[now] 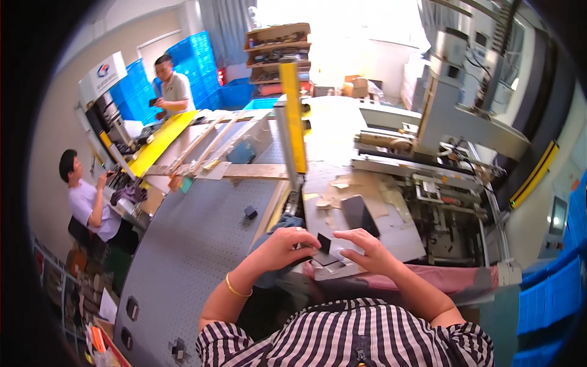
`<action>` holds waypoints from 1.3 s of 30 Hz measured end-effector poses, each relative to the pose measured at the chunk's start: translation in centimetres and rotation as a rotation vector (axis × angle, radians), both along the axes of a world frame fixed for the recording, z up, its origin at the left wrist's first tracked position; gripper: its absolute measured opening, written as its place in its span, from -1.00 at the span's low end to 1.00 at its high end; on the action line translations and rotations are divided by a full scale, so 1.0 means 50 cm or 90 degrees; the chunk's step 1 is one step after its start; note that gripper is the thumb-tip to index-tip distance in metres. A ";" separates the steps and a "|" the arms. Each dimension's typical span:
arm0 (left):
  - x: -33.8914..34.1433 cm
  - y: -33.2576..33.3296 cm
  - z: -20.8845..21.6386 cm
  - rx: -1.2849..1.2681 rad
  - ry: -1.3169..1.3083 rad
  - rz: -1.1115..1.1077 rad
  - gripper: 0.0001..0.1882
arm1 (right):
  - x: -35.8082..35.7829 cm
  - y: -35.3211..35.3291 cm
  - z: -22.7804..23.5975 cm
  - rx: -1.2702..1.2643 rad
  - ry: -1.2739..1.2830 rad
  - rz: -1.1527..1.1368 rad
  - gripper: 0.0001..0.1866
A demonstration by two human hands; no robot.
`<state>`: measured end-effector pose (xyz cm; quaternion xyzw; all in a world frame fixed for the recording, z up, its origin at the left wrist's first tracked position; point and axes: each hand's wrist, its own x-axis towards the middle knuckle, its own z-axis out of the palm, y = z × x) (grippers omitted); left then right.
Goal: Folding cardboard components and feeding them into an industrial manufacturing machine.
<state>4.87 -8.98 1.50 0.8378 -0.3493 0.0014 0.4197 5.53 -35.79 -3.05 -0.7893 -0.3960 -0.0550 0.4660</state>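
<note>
My left hand [286, 247], with a ring and a gold bracelet, is curled at the near edge of the work table. Its fingertips meet the side of a small flat black piece [324, 243], which looks tilted up and pinched there. Just right of it, my right hand [370, 252] has thumb and fingers apart and holds nothing I can make out. Below the fingers lie flat grey pieces [324, 259] and something shiny and pale. A larger dark rectangular plate [360, 215] rests beyond my right hand.
Torn brown paper [348, 189] lies on the table; a yellow-faced post [293, 116] stands ahead. Machinery [440, 177] fills the right side. On the left is a perforated grey surface [202, 244] with a small black block [250, 212]. Two people are at the far left.
</note>
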 end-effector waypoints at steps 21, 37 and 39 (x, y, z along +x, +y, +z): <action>0.363 -0.458 -0.062 0.021 -0.026 -0.212 -0.67 | 0.192 -0.421 -0.007 0.028 -0.108 -0.279 -0.49; 0.872 -0.759 0.078 -0.195 0.006 -0.074 -0.31 | 0.746 -0.707 0.138 0.072 -0.062 -0.313 -0.25; 0.884 -0.772 0.083 -0.124 -0.113 -0.070 -0.15 | 0.747 -0.711 0.147 0.026 -0.128 -0.337 -0.27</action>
